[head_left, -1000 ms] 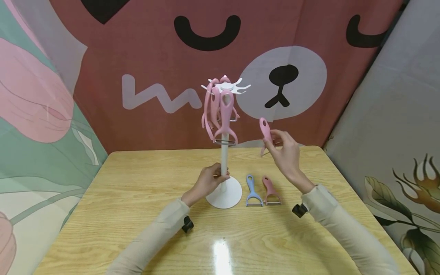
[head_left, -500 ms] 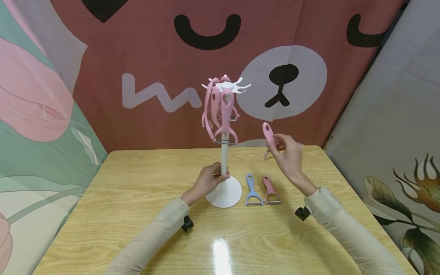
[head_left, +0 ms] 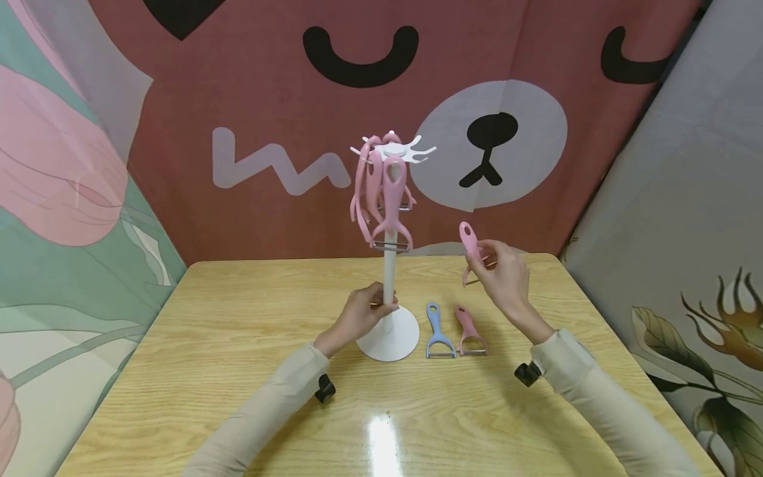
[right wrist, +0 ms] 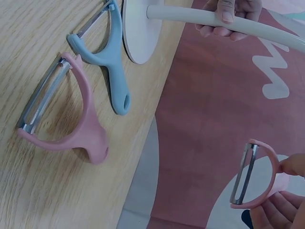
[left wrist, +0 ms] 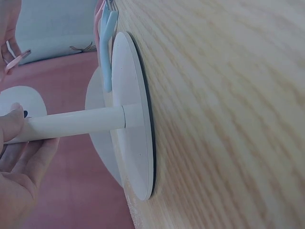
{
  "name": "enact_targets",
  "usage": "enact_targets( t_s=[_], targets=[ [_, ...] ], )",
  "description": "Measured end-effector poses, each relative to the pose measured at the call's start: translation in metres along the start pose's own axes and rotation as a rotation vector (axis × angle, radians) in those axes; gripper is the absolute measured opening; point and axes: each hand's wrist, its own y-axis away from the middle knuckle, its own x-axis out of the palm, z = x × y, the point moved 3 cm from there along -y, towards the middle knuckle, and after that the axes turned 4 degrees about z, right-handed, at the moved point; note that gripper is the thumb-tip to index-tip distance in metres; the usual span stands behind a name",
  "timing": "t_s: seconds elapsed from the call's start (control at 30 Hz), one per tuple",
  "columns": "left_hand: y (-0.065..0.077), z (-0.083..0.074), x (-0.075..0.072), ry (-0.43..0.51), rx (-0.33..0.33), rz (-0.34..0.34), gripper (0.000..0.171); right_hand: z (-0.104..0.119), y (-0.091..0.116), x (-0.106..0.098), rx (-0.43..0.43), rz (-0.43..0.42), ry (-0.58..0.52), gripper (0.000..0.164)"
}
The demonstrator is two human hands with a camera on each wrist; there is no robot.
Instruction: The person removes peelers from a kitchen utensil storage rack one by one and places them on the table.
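In the head view my left hand (head_left: 356,318) grips the pole (head_left: 389,275) of a white stand low down, just above its round base (head_left: 390,348). Several pink peelers (head_left: 392,199) hang from hooks at the stand's top, mostly on its left and front. Right of the stand, my right hand (head_left: 507,278) pinches a pink peeler (head_left: 468,237) by the handle, blade end down, above the table. Below it lie a blue peeler (head_left: 436,321) and a darker pink peeler (head_left: 465,319), side by side. The right wrist view shows the held peeler's blade (right wrist: 243,174) apart from everything else.
The white hooks (head_left: 422,151) on the stand's right side carry nothing. A wooden table (head_left: 238,344) bears the stand. Behind it hangs a reddish printed cloth (head_left: 274,225), with a grey floral cloth (head_left: 626,218) at the right.
My right hand has moved slightly right and down with the pink peeler, farther from the stand. My left hand, the stand and the peelers on the table have stayed put.
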Motion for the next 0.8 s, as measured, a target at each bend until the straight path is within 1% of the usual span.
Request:
enact_targets(
  t_s=[0.2,0.37,0.63,0.8],
  targets=[
    [0.0,-0.001,0.0,0.0,-0.012,0.002,0.019,-0.005,0.002,0.0,0.024,0.057,0.041,0.029],
    [0.0,-0.001,0.0,0.002,0.001,-0.006,0.019,-0.007,0.005,-0.001,0.031,0.121,0.078,0.025],
    [0.001,0.001,0.0,0.011,-0.009,-0.001,0.019,-0.01,0.008,-0.002,0.068,0.259,0.154,0.031],
    [0.001,0.001,0.001,0.014,-0.02,-0.003,0.019,-0.012,0.011,-0.002,0.09,0.312,0.165,0.033]
  ],
)
